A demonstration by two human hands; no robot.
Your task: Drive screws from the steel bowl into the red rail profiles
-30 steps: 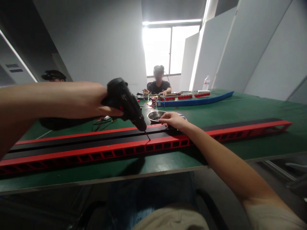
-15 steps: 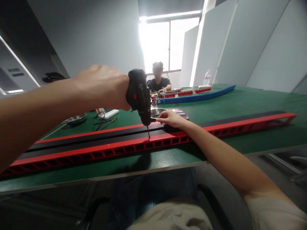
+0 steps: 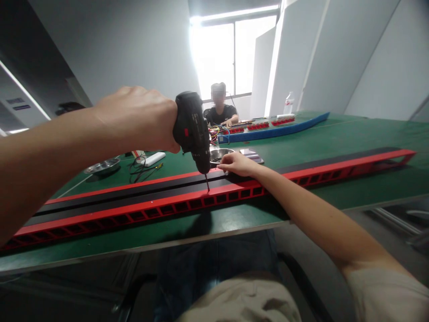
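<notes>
Head camera: over the last second the black cordless drill (image 3: pixel 192 127) has swung from a marked slant to nearly upright, while its bit (image 3: pixel 207 182) has stayed over much the same spot on the red-and-black slotted rail (image 3: pixel 181 198). Since half a second ago, drill and rail have hardly shifted against each other, so the tool now looks steadied; in my judgement, this squarer stance lets any push run down along the bit instead of sideways across the red face. The tip appears to meet that face, though it is too small and dark to be sure of contact. The rail lies lengthwise along the near edge of the green counter (image 3: pixel 335 141), running out past the left of the view, its other end toward the counter's right side. Of the two hands, which are well apart, the left hand (image 3: pixel 144 120) is clamped around the drill's upper body. The right hand (image 3: pixel 237 164) has kept its place above the rail's black top, fingers bent and drawn together close to the near rim of a metal bowl (image 3: pixel 221 153) of small dark pieces; I cannot tell whether it pinches anything. Farther back, toward the counter's far edge, a long blue strip (image 3: pixel 278 137) lies in front of a seated co-worker (image 3: pixel 219 114).
</notes>
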